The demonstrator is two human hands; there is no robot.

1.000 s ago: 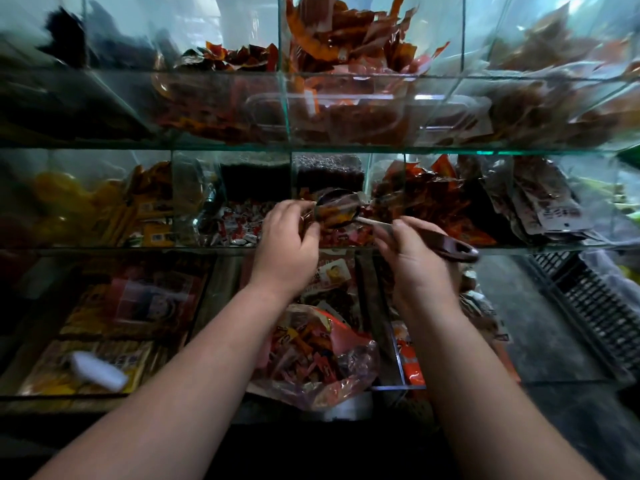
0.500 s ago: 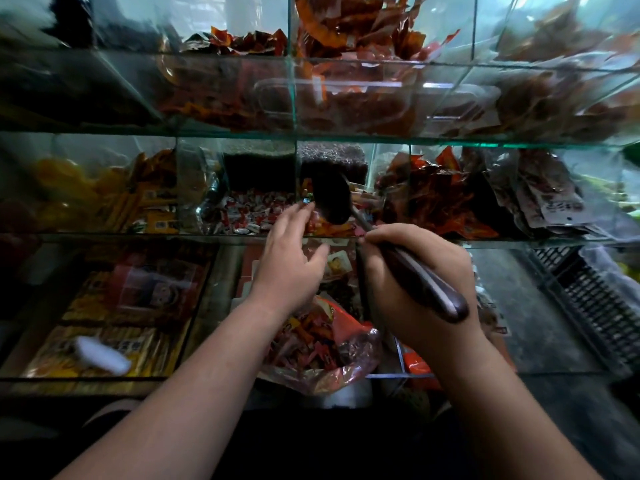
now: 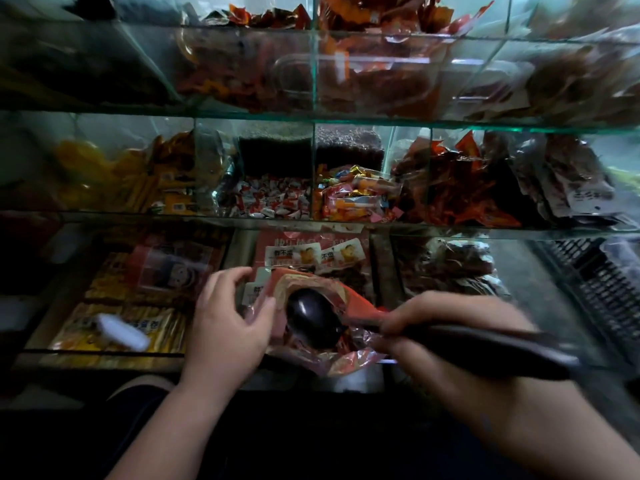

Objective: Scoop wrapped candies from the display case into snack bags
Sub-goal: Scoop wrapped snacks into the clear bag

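— Where is the bag?

— The crinkled clear plastic snack bag with red print (image 3: 349,363) is low in front of the glass display case (image 3: 450,126), between the two hands, with its mouth turned upward.

— What is the left hand's grip doing?

— The left hand (image 3: 228,327) is clamped on the bag's left edge. The thumb presses the rim and the fingers curl over the top, holding the mouth wide.

— And the right?

— The right hand (image 3: 446,341) has its grip closed round the long dark handle of a black plastic scoop (image 3: 313,318). The scoop's glossy rounded bowl sits inside the bag's mouth, and the handle runs out to the right past the wrist.

— Is anything in the scoop?

— I cannot tell, as only its dark shiny surface shows. Reddish wrappers show dimly through the bag's wall below it.

— Where are the candies?

— On the middle shelf, above the hands. The small white-and-red wrapped candies (image 3: 273,199) fill one glass compartment. The orange and gold wrapped candies (image 3: 353,192) lie in the next compartment to the right, with a glass divider between them.

— Anything else nearby?

— A small white cylinder (image 3: 119,332) lies on yellow packets in the lower left compartment. A black slatted plastic crate (image 3: 602,289) stands at the far right.
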